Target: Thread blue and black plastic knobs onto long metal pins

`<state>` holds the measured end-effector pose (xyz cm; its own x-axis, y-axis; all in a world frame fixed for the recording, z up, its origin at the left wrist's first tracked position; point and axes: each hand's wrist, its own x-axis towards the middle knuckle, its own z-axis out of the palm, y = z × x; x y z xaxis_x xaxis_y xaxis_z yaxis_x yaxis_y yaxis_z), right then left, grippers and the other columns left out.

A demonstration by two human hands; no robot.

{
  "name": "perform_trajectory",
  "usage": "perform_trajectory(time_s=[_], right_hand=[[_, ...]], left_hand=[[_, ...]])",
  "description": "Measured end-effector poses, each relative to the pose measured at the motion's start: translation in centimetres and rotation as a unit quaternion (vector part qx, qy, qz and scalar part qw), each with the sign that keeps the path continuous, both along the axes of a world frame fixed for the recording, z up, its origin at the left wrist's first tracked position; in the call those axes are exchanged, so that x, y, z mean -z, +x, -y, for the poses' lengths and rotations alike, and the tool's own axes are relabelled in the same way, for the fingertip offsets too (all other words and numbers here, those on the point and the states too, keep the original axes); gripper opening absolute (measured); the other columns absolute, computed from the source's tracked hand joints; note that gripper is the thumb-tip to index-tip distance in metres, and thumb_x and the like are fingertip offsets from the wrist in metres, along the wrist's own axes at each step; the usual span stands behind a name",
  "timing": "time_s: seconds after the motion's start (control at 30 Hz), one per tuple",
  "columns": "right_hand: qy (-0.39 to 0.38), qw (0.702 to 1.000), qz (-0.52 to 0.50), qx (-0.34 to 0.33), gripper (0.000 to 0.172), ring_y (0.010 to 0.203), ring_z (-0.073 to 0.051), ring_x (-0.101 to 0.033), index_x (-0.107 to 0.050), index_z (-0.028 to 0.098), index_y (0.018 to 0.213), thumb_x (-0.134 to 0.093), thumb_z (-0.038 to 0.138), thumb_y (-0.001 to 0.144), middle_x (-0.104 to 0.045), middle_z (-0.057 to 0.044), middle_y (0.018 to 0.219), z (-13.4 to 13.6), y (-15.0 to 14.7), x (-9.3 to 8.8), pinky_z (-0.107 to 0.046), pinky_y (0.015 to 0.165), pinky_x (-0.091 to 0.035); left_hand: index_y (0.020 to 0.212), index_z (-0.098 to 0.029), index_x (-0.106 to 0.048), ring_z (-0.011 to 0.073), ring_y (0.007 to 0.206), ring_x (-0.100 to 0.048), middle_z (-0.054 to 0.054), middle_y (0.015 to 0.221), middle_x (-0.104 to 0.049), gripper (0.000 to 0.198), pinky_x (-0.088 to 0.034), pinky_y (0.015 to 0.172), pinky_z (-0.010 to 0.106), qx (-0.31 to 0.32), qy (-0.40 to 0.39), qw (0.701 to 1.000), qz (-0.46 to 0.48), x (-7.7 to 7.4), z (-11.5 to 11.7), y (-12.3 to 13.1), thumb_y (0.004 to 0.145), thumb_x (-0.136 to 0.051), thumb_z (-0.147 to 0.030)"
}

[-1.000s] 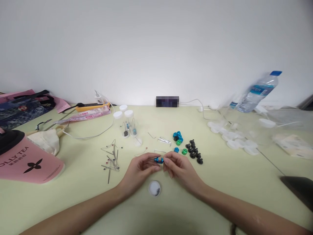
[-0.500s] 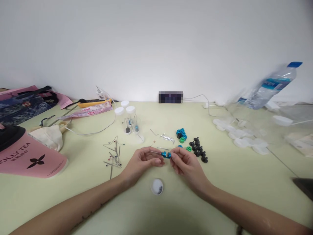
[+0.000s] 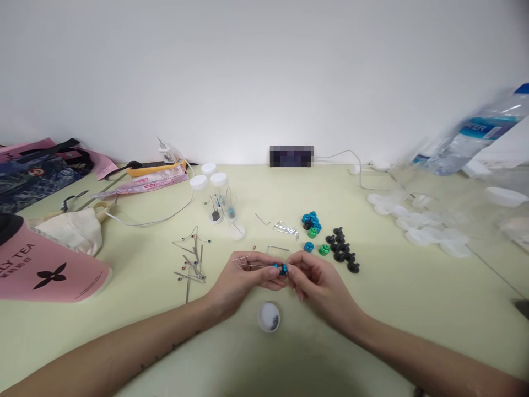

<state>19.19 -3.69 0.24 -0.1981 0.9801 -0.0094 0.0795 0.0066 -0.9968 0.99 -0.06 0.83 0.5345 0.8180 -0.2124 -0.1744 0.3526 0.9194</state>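
Over the middle of the table, both hands meet at a small shiny blue metal fitting [image 3: 283, 269]. My left hand [image 3: 246, 275] pinches its left side between thumb and fingers; a thin metal wire [image 3: 253, 266] runs from that grip toward the left. My right hand [image 3: 316, 274] pinches the fitting's right end, with the fingertips hiding part of it. Just below the hands stands a small white cup [image 3: 269, 317] with tiny dark screw-like pieces in it. Beyond the fingers lie a bent hex key [image 3: 278, 248], a loose blue fitting [image 3: 308, 246] and a green one [image 3: 324, 250].
Black flanged pieces [image 3: 343, 251] cluster at right, near more hex keys [image 3: 286, 229]. Bent wires with beads [image 3: 192, 264] lie at left, below clear tubes with white lids [image 3: 219, 179]. A pink cup [image 3: 61, 270], water bottle [image 3: 479, 138] and white round lids [image 3: 417, 226] flank the area.
The blue fitting is now more covered by my fingers, with the left thumb closed over it. The hands have drawn slightly nearer, and the camera view has shifted a little.
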Motion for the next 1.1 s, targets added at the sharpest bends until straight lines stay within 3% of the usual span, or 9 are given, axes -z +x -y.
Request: perform_trajectory(time_s=[0.27, 0.63, 0.9, 1.1], right_hand=[[-0.024, 0.998, -0.058, 0.020, 0.025, 0.054, -0.009, -0.051, -0.053, 0.020, 0.105, -0.039, 0.040, 0.098, -0.058, 0.001, 0.070, 0.09, -0.09, -0.16, -0.020, 0.050, -0.037], [0.022, 0.995, -0.079, 0.048, 0.024, 0.063, -0.011, -0.056, -0.060, 0.018, 0.100, -0.045, 0.036, 0.097, -0.058, 0.000, 0.074, 0.25, 0.05, -0.36, -0.022, 0.056, -0.044], [0.003, 0.995, -0.087, 0.051, 0.028, 0.060, -0.012, -0.056, -0.062, 0.016, 0.095, -0.044, 0.037, 0.096, -0.059, -0.002, 0.071, 0.15, 0.03, -0.26, -0.023, 0.052, -0.043], [-0.014, 0.995, -0.082, 0.051, 0.033, 0.056, -0.013, -0.056, -0.063, 0.015, 0.090, -0.043, 0.041, 0.096, -0.060, -0.003, 0.069, 0.09, 0.04, -0.21, -0.023, 0.048, -0.041]], left_hand=[[0.093, -0.010, -0.072, 0.0158, 0.078, -0.069, 0.010, 0.086, -0.075, 0.021, -0.056, 0.074, 0.023, -0.023, -0.018, 0.999, 0.023, 0.41, -0.39, -0.29, 0.076, -0.072, -0.022], [0.094, -0.009, -0.072, 0.0154, 0.078, -0.069, 0.011, 0.087, -0.075, 0.022, -0.056, 0.074, 0.022, -0.026, -0.025, 0.999, 0.034, 0.49, -0.51, -0.43, 0.076, -0.072, -0.021], [0.093, -0.009, -0.072, 0.0146, 0.075, -0.069, 0.012, 0.088, -0.074, 0.023, -0.055, 0.069, 0.021, -0.020, -0.030, 0.999, 0.024, 0.33, -0.49, -0.44, 0.075, -0.073, -0.022], [0.090, -0.010, -0.073, 0.0128, 0.062, -0.065, 0.011, 0.081, -0.074, 0.024, -0.053, 0.060, 0.022, -0.018, -0.009, 1.000, 0.000, 0.23, -0.43, -0.37, 0.073, -0.075, -0.026]])
